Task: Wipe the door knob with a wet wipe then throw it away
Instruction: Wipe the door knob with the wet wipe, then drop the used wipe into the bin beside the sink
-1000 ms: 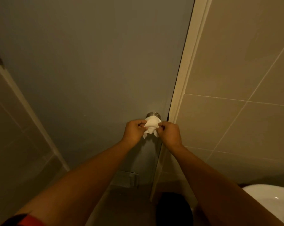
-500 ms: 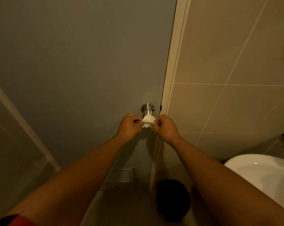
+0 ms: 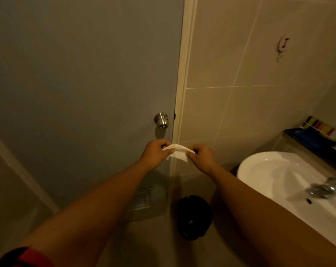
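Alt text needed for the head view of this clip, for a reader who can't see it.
Two bare hands, left hand and right hand, hold a white wet wipe stretched between them, just below a steel door knob on a grey door. A dark bin stands on the floor below, a white sink at right.

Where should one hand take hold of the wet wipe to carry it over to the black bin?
Probably at the middle of the wet wipe, pinching from above. It is stretched flat between the left hand and the right hand, so bunching its centre gathers the loose lower edge. The black bin stands on the floor below, beside the door.
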Demonstrator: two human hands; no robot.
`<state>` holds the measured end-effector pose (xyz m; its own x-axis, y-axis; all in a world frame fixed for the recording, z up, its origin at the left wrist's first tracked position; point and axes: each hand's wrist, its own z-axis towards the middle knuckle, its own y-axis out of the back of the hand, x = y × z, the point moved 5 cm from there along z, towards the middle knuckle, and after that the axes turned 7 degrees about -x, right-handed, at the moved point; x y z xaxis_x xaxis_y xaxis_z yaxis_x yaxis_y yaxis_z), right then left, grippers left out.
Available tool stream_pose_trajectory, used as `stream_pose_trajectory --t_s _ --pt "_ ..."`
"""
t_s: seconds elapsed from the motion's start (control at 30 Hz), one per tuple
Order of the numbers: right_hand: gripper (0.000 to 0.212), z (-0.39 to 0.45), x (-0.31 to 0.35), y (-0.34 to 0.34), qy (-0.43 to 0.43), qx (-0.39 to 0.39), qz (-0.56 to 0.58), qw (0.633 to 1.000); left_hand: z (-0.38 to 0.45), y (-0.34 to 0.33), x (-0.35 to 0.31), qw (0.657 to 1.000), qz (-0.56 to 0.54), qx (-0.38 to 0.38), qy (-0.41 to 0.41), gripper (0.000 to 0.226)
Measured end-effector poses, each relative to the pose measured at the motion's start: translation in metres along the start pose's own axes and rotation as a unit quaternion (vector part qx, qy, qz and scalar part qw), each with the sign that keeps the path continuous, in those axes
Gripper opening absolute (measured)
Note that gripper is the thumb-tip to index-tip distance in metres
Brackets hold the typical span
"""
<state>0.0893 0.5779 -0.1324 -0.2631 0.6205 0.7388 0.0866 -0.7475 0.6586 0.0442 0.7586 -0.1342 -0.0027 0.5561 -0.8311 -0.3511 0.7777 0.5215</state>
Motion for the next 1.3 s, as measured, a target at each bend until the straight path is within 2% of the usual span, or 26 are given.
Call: stream_pose_trajectory --t_s 0.23,0.4,0.53,0.63,0.87,0.97,1.07,1.17,1.3 --pt "0.017 -0.034 -0.031 0.053 -0.076 -0.04 -0.036 0.996 -0.01 -0.048 -0.029 0.997 0.0 0.078 -0.016 0.021" --pt "0.022 -0.056 -0.056 0.073 -0.185 -0.055 0.094 0.977 -0.013 -0.082 -0.043 0.995 -0.025 0.092 -0.012 0.015" --pt "0.023 -0.062 -0.083 0.08 -0.232 -0.086 0.146 0.958 -0.016 -0.111 -0.035 0.993 -0.028 0.109 0.024 0.02" --pt "0.024 -0.059 -0.11 0.075 -0.253 -0.092 0.13 0.954 -0.015 -0.133 -0.024 0.99 -0.029 0.131 0.049 0.013" --pt "0.024 -0.03 -0.173 0.029 -0.336 -0.062 0.149 0.928 0.002 -0.171 0.025 0.981 -0.034 0.135 0.134 0.02" --pt "0.028 -0.014 -0.202 -0.001 -0.364 -0.036 0.154 0.918 0.018 -0.194 0.054 0.978 0.027 0.148 0.143 0.007" --pt "0.015 0.006 -0.238 -0.032 -0.375 -0.001 0.131 0.918 0.031 -0.227 0.091 0.966 0.053 0.173 0.183 0.014" --pt "0.011 0.018 -0.281 -0.059 -0.414 0.023 0.1 0.905 0.038 -0.262 0.129 0.954 0.073 0.193 0.216 0.009" --pt "0.023 0.027 -0.343 -0.095 -0.454 0.022 0.098 0.885 0.042 -0.311 0.187 0.937 0.097 0.215 0.259 0.016"
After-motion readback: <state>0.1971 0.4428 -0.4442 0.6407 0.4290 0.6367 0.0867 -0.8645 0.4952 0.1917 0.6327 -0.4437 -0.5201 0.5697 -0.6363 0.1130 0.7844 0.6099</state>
